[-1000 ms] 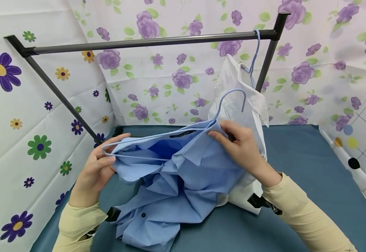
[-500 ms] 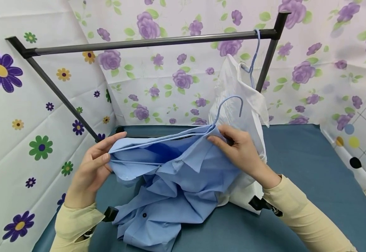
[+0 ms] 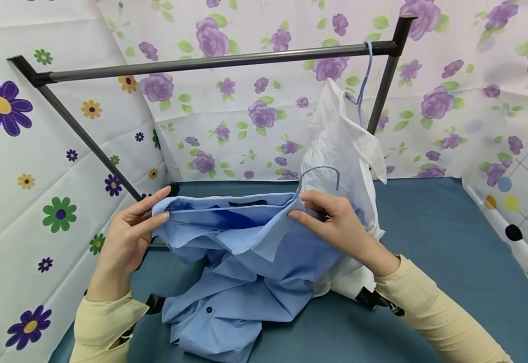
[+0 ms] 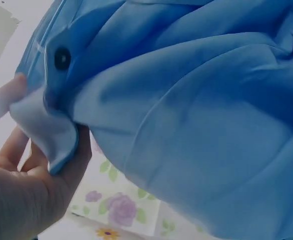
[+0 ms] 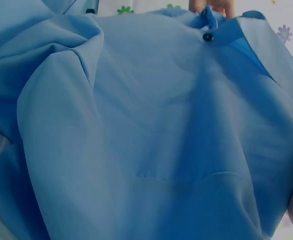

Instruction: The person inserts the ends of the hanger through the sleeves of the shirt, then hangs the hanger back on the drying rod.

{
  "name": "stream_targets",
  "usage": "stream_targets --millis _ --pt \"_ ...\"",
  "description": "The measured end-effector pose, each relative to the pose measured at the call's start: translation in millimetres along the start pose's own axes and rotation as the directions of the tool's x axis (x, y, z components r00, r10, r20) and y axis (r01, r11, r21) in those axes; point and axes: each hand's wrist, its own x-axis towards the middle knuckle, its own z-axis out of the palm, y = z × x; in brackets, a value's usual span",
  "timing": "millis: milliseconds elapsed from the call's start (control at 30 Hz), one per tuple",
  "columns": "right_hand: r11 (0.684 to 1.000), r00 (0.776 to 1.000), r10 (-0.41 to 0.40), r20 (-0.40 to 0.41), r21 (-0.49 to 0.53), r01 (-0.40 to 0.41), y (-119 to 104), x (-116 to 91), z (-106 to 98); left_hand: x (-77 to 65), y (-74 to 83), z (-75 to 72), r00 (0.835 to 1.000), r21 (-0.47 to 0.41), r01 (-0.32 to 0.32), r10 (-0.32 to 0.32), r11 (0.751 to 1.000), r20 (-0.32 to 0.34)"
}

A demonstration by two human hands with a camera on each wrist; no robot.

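A light blue button-up shirt [image 3: 264, 282] hangs bunched between my hands, its lower part lying on the table. My left hand [image 3: 125, 242] pinches the left end of its collar opening between thumb and fingers; a button [image 4: 62, 59] shows beside that grip in the left wrist view. Near the hanger's neck, my right hand [image 3: 343, 229] grips the collar's right side. The blue hanger [image 3: 320, 167] has its hook standing above the collar, and most of its body is hidden in the cloth. In the right wrist view the shirt front [image 5: 151, 115] fills most of the frame.
A dark metal rack bar [image 3: 223, 61] spans the back. At its right end a white shirt [image 3: 336, 136] hangs on another blue hanger [image 3: 364, 83], close behind my right hand. A teal cloth [image 3: 441, 242] covers the table, with flower-patterned sheets [image 3: 245, 136] around it.
The hanger's hook has come down and a little left. Its left wire end, earlier sticking out at my left fingers, is now within the collar. Both hands have shifted slightly left.
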Motion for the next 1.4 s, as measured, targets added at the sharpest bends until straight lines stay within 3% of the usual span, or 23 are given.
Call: stream_targets --millis 67,133,267,400,500,767,967,1100,1233,1400 --pt "1.000 1.000 0.009 0.001 0.003 -0.009 -0.9 -0.4 2.7 1.2 -2.0 5.4 0.995 0.054 0.002 0.004 0.999 -0.099" --pt "1.000 1.000 0.012 -0.001 0.010 -0.012 -2.0 -0.3 5.1 4.0 -4.8 11.7 0.979 0.097 -0.012 0.031 0.995 -0.200" --pt "1.000 1.000 -0.021 -0.012 0.023 0.021 -4.0 1.0 11.0 13.1 -12.4 25.2 0.922 0.149 -0.075 0.125 0.986 -0.367" --pt "0.996 0.997 -0.081 -0.015 0.048 0.081 -5.6 2.8 18.8 19.4 -20.8 35.3 0.867 0.172 -0.159 0.221 0.972 -0.446" --pt "0.995 0.996 -0.091 -0.027 0.049 0.092 -6.7 3.0 22.8 20.3 -25.2 40.0 0.842 0.198 -0.211 0.281 0.957 -0.461" --pt "1.000 0.998 -0.018 -0.064 0.006 0.019 -11.1 1.9 18.8 20.7 -30.8 51.2 0.786 0.270 -0.349 0.437 0.897 -0.438" --pt "0.999 0.996 -0.026 -0.088 -0.045 0.022 -14.2 1.0 17.6 21.3 -34.5 56.8 0.747 0.342 -0.386 0.508 0.857 -0.430" --pt "0.998 0.992 -0.047 -0.119 -0.053 0.041 -15.8 0.8 18.8 21.6 -35.0 60.4 0.730 0.405 -0.385 0.542 0.830 -0.417" --pt "0.993 0.982 -0.116 -0.147 -0.023 0.114 -17.9 0.2 20.9 22.4 -35.6 62.8 0.717 0.449 -0.384 0.567 0.807 -0.405" --pt "0.989 0.975 -0.143 -0.168 0.006 0.146 -20.1 0.6 21.7 23.5 -37.0 65.1 0.702 0.412 -0.423 0.580 0.807 -0.414"
